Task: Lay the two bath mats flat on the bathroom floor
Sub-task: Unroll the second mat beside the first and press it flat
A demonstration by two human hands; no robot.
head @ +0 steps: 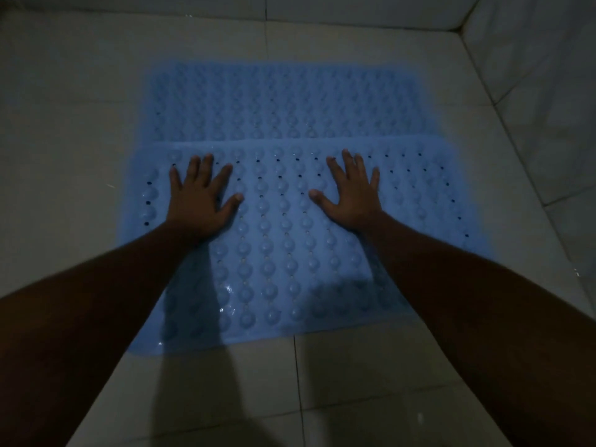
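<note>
Our left hand [201, 196] and right hand [351, 191] press flat, fingers spread, on the near mat [290, 246]; its far edge overlaps the far mat [283, 101].

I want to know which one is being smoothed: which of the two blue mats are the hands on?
The near mat; both the left hand and right hand lie flat on it. The far mat is untouched.

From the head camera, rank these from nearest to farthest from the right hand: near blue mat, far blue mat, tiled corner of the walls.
1. Near blue bumpy rubber mat: directly under the right hand.
2. Far blue bumpy rubber mat: just beyond the fingertips.
3. Tiled wall corner: far, upper right.
</note>
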